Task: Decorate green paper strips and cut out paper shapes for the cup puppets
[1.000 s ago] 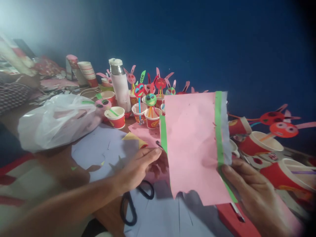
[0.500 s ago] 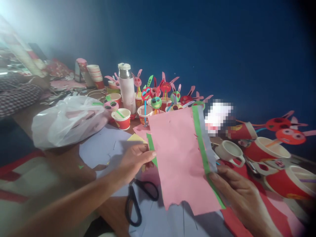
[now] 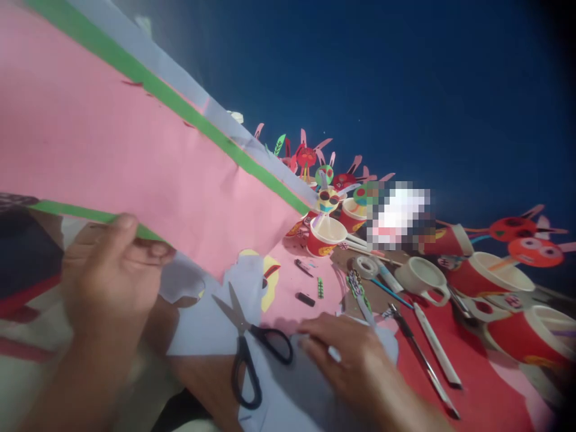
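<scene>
At L hand (image 3: 110,279), pink sheet (image 3: 135,144) slants down-R lengthwise

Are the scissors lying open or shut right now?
Open. The scissors lie with their blades apart in a V and the black handle loops spread. The right hand is beside them, not gripping them.
</scene>
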`<move>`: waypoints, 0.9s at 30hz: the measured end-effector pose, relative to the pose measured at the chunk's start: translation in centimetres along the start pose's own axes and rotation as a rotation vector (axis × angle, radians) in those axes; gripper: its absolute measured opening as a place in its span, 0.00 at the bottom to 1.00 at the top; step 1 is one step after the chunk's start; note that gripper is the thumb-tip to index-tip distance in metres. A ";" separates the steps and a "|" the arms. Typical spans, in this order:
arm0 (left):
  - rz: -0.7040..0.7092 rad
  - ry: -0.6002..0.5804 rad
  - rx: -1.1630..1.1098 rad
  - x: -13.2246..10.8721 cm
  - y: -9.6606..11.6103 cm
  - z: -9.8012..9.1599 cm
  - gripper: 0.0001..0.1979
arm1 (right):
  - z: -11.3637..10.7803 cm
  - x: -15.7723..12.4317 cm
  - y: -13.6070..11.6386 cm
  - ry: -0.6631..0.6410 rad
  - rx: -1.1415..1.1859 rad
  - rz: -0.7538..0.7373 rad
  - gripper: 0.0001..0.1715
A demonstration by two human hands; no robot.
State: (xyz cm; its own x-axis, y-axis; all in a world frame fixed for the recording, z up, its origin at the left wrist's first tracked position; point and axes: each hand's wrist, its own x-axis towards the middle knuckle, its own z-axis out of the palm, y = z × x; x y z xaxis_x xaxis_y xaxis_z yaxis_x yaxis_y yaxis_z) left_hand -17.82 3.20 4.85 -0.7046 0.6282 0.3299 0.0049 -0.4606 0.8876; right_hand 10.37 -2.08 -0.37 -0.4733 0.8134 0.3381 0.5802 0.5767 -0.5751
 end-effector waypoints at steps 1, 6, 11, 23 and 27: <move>-0.015 -0.007 -0.047 0.1 0.1 0.0 0.07 | 1.1 0.4 -0.4 -0.098 -0.084 -0.005 0.07; -0.165 -0.056 -0.187 -0.5 0.1 0.1 0.12 | 4.6 2.8 -2.8 -0.439 -0.395 0.126 0.16; -0.231 -0.061 -0.212 -0.5 0.0 -0.3 0.12 | 5.7 4.1 -4.7 -0.509 -0.498 0.138 0.22; -0.418 -0.334 -0.321 -1.9 -1.2 1.5 0.10 | 5.0 4.7 -5.8 -0.652 -0.414 0.202 0.16; -0.419 -0.430 -0.358 -1.8 -1.5 3.1 0.10 | 1.6 4.8 -5.5 -0.663 -0.172 0.339 0.16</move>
State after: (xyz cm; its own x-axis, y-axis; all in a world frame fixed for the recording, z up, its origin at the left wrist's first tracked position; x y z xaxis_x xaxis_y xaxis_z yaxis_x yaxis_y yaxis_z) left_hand -14.39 4.71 3.93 -0.2527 0.9564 0.1465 -0.4916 -0.2574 0.8319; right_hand 3.89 -1.48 3.22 -0.5185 0.7634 -0.3852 0.8338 0.3515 -0.4257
